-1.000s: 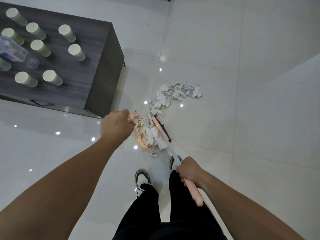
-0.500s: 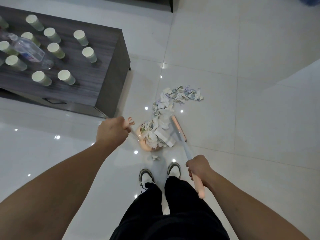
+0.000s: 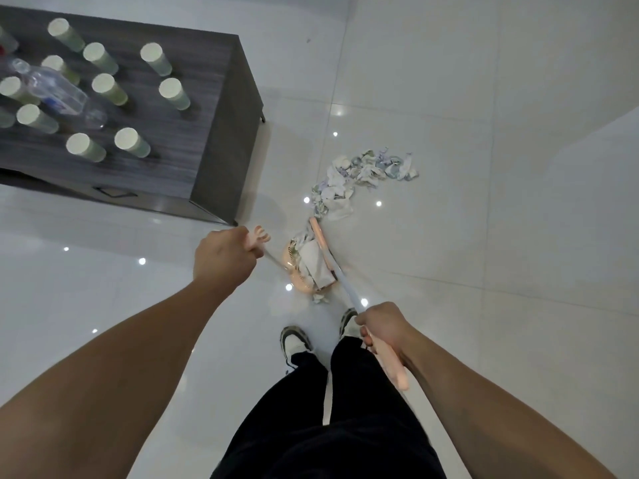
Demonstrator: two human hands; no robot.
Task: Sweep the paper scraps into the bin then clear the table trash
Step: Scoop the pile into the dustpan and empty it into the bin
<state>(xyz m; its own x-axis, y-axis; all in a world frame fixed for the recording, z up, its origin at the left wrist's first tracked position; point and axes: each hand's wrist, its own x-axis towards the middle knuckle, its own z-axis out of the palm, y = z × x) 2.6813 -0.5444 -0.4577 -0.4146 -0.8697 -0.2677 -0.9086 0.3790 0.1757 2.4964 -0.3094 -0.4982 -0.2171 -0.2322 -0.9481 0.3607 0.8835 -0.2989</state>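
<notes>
Floor: glossy white tiles (image 3: 484, 236) are reflecting ceiling lights, with a dark wood-grain counter (image 3: 207, 98) standing at the upper left.
Left hand: the left hand (image 3: 221, 257) is gripping the thin handle of a pink dustpan (image 3: 297, 271), fingers curled tight round it, and holding the pan on the floor just ahead of the person's shoes (image 3: 295, 340).
Right hand: the right hand (image 3: 383, 326) is clamped round the pink grip of a broom (image 3: 332, 264), whose head is lying against the pan's open side.
Paper scraps: some scraps are already sitting in the dustpan, a large white piece among them; a bigger curved trail of paper scraps (image 3: 359, 174) is waiting on the tiles just beyond the broom head, and one small piece is lying beside the pan, near the shoes.
Counter trash: a group of pale green paper cups (image 3: 131, 141) is standing upright on the counter, and a clear plastic bottle (image 3: 52, 88) is lying on its side among them, all well apart from both hands.
Bin: no bin is showing in this view.
Progress: the sweeping is looking partly done, by my judgement; most of the scraps, the emptying of the pan and the whole counter clearing are still to come.
</notes>
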